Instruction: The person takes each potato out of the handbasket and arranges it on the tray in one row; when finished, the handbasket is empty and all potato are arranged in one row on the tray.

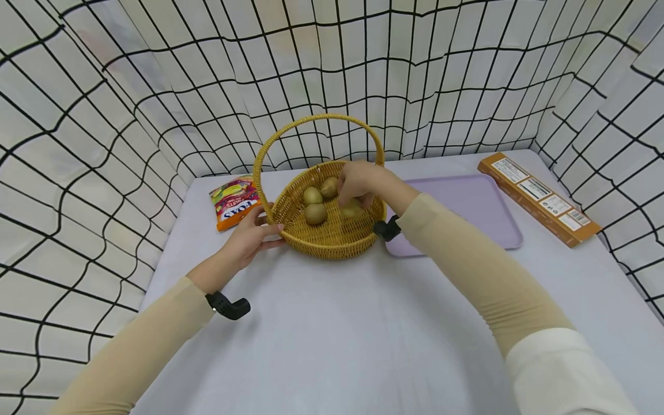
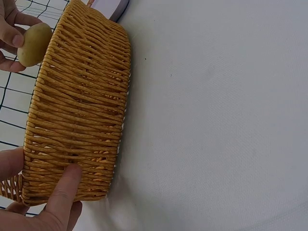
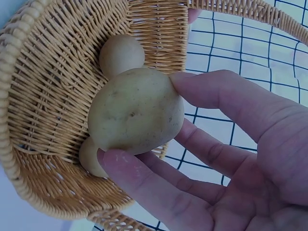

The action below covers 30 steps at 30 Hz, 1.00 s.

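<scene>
A yellow wicker basket with a tall arched handle stands near the back of the table. Three potatoes lie inside it, toward its left and back. My left hand grips the basket's left side by the handle's foot; the left wrist view shows a finger along the outer wall. Over the basket's right part, my right hand pinches another potato between thumb and fingers. That potato is pale yellow with small dark marks. Two of the other potatoes show beyond it in the right wrist view.
A red and orange snack bag lies left of the basket. To the right is a flat lilac tray, partly behind the right forearm. An orange-brown box lies at the far right. Black netting over white cloth borders the back and sides.
</scene>
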{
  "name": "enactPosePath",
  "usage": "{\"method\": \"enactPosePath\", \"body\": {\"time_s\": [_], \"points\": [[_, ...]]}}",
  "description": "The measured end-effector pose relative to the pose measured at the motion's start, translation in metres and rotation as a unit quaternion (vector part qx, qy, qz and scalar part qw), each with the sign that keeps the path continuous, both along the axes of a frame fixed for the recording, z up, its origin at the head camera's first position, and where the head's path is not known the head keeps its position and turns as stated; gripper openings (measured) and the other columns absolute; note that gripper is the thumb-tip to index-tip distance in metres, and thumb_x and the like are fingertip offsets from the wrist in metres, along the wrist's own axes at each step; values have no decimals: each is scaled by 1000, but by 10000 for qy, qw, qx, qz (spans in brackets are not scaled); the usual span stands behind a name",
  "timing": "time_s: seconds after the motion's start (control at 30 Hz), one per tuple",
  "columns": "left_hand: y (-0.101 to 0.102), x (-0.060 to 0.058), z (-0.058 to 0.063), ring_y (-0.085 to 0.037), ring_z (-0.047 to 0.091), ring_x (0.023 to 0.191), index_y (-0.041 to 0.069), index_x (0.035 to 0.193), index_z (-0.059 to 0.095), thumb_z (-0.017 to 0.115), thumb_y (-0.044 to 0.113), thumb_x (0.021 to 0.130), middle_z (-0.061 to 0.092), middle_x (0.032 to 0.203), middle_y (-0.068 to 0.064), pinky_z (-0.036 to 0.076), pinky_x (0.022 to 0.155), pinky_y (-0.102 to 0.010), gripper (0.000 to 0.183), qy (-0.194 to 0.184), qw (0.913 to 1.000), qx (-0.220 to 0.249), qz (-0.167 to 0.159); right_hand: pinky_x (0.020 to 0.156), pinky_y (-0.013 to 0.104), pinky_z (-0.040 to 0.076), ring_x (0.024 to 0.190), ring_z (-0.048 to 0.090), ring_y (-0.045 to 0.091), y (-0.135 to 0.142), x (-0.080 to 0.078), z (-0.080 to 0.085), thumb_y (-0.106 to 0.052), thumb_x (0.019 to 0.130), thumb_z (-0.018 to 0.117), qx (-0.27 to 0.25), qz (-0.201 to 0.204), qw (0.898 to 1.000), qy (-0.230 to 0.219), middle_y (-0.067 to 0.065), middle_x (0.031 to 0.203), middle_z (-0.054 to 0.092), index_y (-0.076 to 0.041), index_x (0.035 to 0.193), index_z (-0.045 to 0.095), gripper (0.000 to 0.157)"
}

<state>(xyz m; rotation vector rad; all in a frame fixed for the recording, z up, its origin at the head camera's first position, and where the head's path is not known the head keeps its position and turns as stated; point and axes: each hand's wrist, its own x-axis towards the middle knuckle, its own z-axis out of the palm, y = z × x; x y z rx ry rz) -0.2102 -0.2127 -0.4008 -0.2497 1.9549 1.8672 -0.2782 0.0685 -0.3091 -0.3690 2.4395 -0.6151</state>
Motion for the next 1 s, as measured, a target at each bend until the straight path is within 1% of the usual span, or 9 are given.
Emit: {"method": "enactPosePath", "body": {"time_s": [0.1, 0.2, 0.47, 0.6, 0.77, 1.0], "points": [[0, 0, 0, -39, 42, 144, 16, 165, 16, 57, 4, 104, 22, 163, -20, 53, 107, -47, 74, 1, 10000, 3, -10, 82, 38, 66, 81, 71, 22, 4, 3, 5, -16, 89, 73, 66, 30, 9999, 95, 8, 104, 64, -8, 107, 69, 21], [0, 0, 0, -40, 42, 144, 16, 165, 16, 57, 4, 104, 21, 163, -20, 53, 107, -47, 74, 12, 10000, -17, -29, 81, 38, 66, 80, 70, 22, 9, 6, 7, -15, 89, 73, 37, 27, 10000, 69, 7, 101, 63, -7, 105, 69, 19], [0, 0, 1, -41, 40, 146, 15, 165, 14, 56, 4, 104, 21, 163, -21, 51, 108, -48, 75, 31, 9999, -34, -89, 77, 35, 66, 84, 69, 23, 24, 6, 5, -17, 89, 75, 15, -15, 9999, 119, 9, 110, 63, -6, 111, 67, 26], [0, 0, 1, -41, 39, 147, 15, 165, 13, 56, 5, 105, 20, 164, -20, 51, 109, -48, 75, 34, 9999, -9, -106, 78, 36, 66, 83, 69, 22, 31, 5, 3, -18, 90, 74, -57, -41, 10000, 66, 9, 107, 63, -6, 112, 67, 26], [0, 0, 0, -41, 38, 148, 17, 166, 14, 56, 5, 105, 20, 165, -19, 50, 110, -47, 75, 27, 10000, 25, -70, 76, 36, 66, 82, 70, 22, 42, 6, 3, -17, 89, 73, -62, -143, 9999, 28, 9, 105, 63, -5, 116, 66, 30], [1, 0, -1, -41, 37, 148, 17, 166, 14, 56, 6, 105, 19, 166, -19, 50, 110, -47, 74, 48, 10000, 38, -73, 74, 34, 66, 80, 71, 21, 58, 5, -1, -15, 88, 71, -135, -215, 9997, 64, 9, 104, 65, -4, 112, 68, 27]]}}
